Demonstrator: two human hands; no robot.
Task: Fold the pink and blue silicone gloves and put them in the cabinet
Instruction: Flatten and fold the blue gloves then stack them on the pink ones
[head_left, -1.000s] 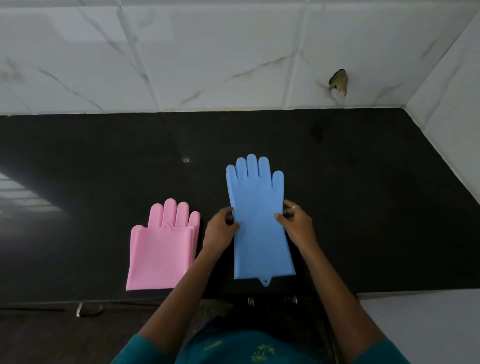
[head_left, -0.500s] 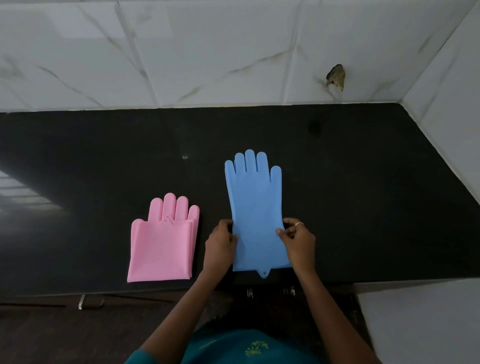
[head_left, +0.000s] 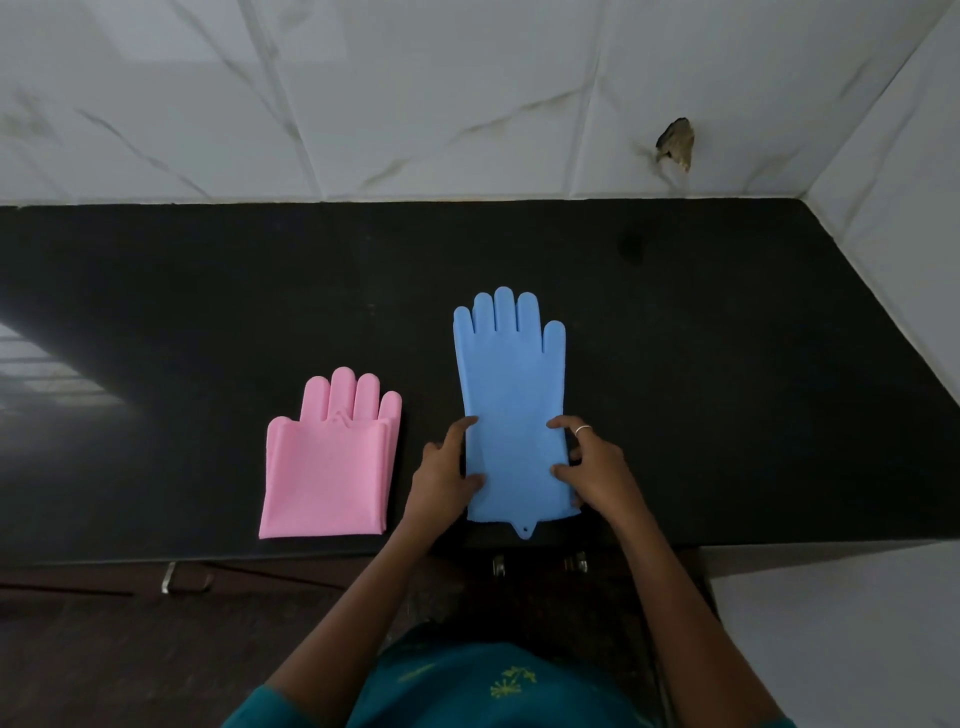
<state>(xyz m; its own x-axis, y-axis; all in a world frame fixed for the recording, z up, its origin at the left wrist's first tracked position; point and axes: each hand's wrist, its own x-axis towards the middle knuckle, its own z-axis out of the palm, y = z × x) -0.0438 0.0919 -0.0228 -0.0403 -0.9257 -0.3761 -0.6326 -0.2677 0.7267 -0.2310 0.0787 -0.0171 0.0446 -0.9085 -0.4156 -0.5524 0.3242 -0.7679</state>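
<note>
Your blue silicone glove lies flat on the black table, stretched to full length with its fingers pointing toward the white marble-tiled wall and its cuff at the near edge, where a small hanging tab juts just past the table's rim. Its surface looks finely textured and smooth, with no fold in it. Your left hand rests against the glove's left edge near the cuff, thumb and forefinger lying on the blue silicone. Your right hand, a ring on one finger, does the same on the right edge, fingertips pressing onto the glove; both hands are half curled and pinning the glove by its sides rather than closed around it. The pink silicone glove sits just to the left, apart from the blue one, already folded: the cuff half is doubled up over the palm so only the fingers show past the folded layer. A chipped hole mars the wall tile at the back right.
</note>
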